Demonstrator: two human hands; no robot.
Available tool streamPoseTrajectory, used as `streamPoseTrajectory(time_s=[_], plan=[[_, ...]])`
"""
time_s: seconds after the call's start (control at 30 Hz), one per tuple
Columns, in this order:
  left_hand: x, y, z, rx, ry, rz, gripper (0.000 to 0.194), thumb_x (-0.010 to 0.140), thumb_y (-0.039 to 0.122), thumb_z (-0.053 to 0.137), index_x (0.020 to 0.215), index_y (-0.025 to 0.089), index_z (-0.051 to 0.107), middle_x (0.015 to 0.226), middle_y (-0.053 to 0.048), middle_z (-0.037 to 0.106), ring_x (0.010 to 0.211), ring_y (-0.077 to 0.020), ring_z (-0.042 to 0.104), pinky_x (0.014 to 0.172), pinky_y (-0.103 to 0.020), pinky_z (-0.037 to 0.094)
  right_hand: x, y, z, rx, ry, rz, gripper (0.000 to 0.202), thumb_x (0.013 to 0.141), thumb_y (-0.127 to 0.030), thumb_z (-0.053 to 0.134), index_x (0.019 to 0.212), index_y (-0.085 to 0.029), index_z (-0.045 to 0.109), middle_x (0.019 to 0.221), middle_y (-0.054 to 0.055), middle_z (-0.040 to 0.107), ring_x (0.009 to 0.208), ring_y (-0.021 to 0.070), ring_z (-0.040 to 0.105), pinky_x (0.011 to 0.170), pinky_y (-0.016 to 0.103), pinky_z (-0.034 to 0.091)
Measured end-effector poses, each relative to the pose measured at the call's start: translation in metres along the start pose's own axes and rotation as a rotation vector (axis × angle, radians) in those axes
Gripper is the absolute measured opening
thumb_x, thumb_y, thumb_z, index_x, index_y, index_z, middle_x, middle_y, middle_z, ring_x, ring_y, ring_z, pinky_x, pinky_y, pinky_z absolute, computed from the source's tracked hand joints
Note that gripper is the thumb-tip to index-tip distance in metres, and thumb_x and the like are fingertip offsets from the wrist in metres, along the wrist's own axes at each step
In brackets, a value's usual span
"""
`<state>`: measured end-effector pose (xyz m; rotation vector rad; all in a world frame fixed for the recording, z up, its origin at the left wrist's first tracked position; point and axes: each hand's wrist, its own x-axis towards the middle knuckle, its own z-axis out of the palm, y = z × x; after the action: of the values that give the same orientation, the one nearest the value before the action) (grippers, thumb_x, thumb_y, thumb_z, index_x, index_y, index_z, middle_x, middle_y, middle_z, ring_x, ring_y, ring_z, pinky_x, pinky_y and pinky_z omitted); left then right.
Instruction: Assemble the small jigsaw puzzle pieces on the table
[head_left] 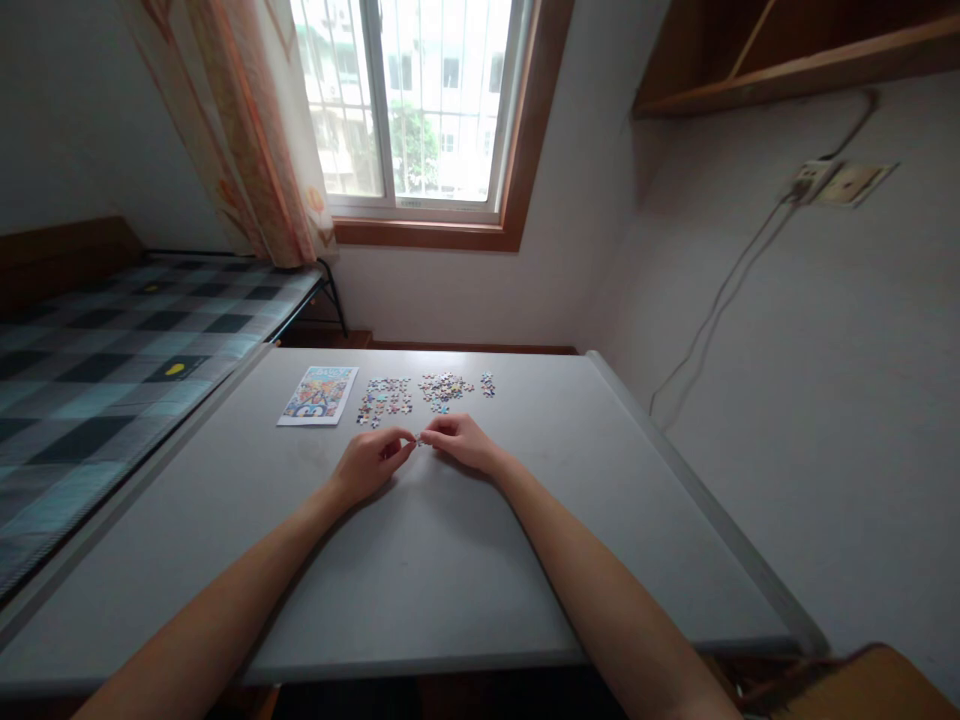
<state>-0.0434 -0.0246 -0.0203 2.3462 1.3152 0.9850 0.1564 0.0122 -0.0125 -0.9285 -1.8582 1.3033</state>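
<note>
My left hand [375, 462] and my right hand [461, 442] meet near the middle of the grey table [420, 570]. Between their fingertips is a small puzzle piece [419, 440], pinched from both sides; whether it is one piece or two joined cannot be made out. Beyond my hands lie loose puzzle pieces in groups: a spread group [386, 397] at the left, a denser pile [448, 387] in the middle and a small cluster [488, 384] at the right. A colourful picture sheet [319, 395] lies flat to the left of the pieces.
A bed with a checked cover [172, 330] stands along the table's left side. Behind are a curtain [255, 130] and a barred window [442, 100]. A cable [709, 325] hangs down the right wall from a socket [814, 180]. A chair part [870, 685] shows at the lower right.
</note>
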Motion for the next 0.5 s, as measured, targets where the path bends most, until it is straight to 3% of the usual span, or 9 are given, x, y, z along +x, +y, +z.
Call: streamPoseTrajectory(time_s=[0.5], plan=[[0.0002, 0.0028, -0.0019, -0.008, 0.015, 0.005, 0.016, 0.085, 0.029, 0.053, 0.086, 0.019, 0.066, 0.055, 0.006, 0.052, 0.050, -0.0072, 0.043, 0.053, -0.019, 0.035, 0.0003, 0.0017, -0.0003, 0.003, -0.004, -0.001, 0.033, 0.075, -0.044, 0.062, 0.073, -0.012, 0.064, 0.061, -0.001, 0.056, 0.058, 0.0095, 0.046, 0.054, 0.022, 0.035]])
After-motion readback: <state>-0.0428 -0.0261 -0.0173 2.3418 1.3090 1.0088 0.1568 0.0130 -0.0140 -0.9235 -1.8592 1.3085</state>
